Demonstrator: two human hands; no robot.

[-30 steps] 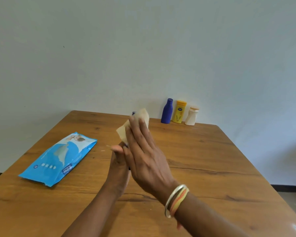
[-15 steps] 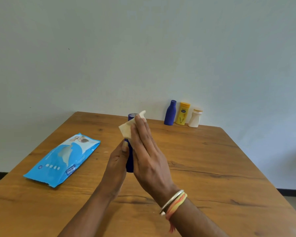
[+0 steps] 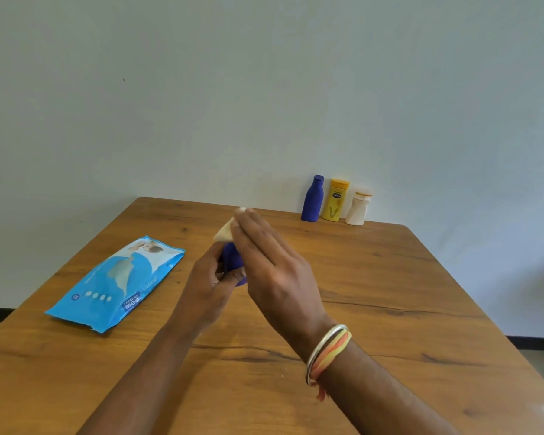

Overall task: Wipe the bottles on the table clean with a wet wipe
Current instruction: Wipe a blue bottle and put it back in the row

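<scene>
My left hand point(image 3: 209, 279) grips a dark blue bottle point(image 3: 232, 260) above the middle of the wooden table point(image 3: 374, 309). Most of that bottle is hidden between my hands. My right hand point(image 3: 274, 271) lies flat against it, fingers straight, pressing a cream wet wipe point(image 3: 224, 233) onto its upper part. A corner of the wipe sticks out past my fingertips. At the far edge by the wall stand a blue bottle point(image 3: 312, 199), a yellow bottle point(image 3: 335, 200) and a small white bottle point(image 3: 358, 208) in a row.
A blue pack of wet wipes point(image 3: 117, 282) lies flat on the left side of the table. A plain wall rises right behind the table's far edge. Bangles and a thread circle my right wrist point(image 3: 327, 353).
The held bottle has tipped and sunk lower between my hands, so its cap no longer shows. My right hand with the wipe has slid over its top.
</scene>
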